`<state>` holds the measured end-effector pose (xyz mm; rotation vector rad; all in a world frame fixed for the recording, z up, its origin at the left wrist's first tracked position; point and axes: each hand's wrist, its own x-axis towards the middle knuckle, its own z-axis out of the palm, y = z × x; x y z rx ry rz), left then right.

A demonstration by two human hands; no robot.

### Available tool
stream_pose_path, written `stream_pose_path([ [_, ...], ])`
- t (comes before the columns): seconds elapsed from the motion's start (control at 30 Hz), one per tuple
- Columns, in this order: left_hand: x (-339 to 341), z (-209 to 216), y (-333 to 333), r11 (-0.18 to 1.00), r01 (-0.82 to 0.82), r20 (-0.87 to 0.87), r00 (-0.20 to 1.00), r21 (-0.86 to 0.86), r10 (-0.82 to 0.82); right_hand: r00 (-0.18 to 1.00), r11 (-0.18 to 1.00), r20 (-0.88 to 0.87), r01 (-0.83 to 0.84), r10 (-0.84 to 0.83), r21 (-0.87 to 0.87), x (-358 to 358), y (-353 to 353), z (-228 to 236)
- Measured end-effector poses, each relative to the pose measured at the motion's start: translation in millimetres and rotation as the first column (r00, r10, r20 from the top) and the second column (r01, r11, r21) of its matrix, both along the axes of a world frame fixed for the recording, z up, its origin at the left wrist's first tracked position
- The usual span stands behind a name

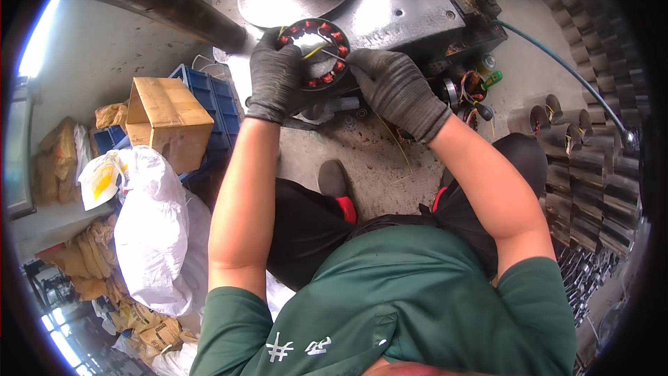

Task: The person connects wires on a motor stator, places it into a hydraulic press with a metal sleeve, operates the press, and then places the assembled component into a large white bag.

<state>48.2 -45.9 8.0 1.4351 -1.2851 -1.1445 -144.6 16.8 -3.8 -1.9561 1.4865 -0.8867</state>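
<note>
Clutter fills this workshop around a shiny metal table (396, 1), and at its near edge the left hand (270, 76) has its gloved fingers curled around the left side of a black ring (325, 81) with red windings. At the ring's right side the right hand (398, 90) has thumb and fingers pressed together on a thin grey strand (335, 55) (wire or slim tool, I can't tell which), close to a yellow wire (312, 53) over the ring's opening. Off left sit a cardboard box (174, 115), blue crates (217, 95) and a white sack (149, 230); over right, stacked metal cylinders (591, 188).
</note>
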Motion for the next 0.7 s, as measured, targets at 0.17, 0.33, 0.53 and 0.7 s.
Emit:
stream_pose_path([
  [0.17,-3,11,7,0.999,0.029,0.001,1.000,0.038,-0.029,0.987,0.998,-0.147,-0.061,0.059,-0.008,-17,2,2],
  [0.33,1,6,2,0.998,0.059,0.161,0.985,0.029,-0.063,0.955,0.995,-0.295,-0.059,0.034,-0.075,-27,12,15],
  [0.53,-4,6,1,0.999,0.031,-0.076,0.997,0.029,-0.028,0.890,0.997,-0.450,-0.081,0.066,-0.014,-25,11,35],
  [0.7,-2,3,-2,0.998,0.056,-0.048,0.997,0.022,-0.054,0.891,0.994,-0.441,-0.104,0.106,0.028,-24,5,33],
])
